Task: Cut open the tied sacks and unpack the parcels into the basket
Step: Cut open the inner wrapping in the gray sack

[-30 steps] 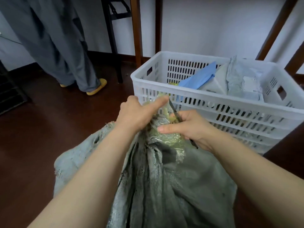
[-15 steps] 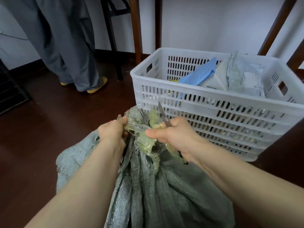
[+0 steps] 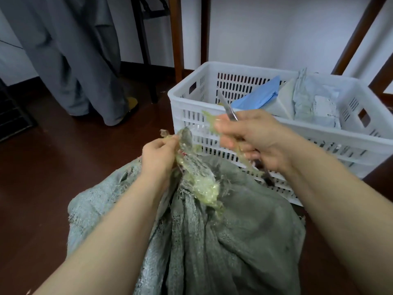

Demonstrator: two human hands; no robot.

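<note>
A grey woven sack lies on the floor in front of me, its neck bound with yellowish clear tape. My left hand grips the bunched neck just below its tip. My right hand is raised to the right of the neck, curled round a knife with the blade pointing up, and a strip of tape hangs from the same fist. Behind stands the white slotted basket, holding a blue parcel and grey-white parcels.
A person in grey trousers and yellow shoes stands at the back left on the dark wooden floor. Wooden posts and a black stand rise behind the basket. Slanted wooden beams run at the right.
My right hand has lifted up and to the right with the knife, pulling a strip of tape away from the sack's neck. My left hand keeps its grip on the neck.
</note>
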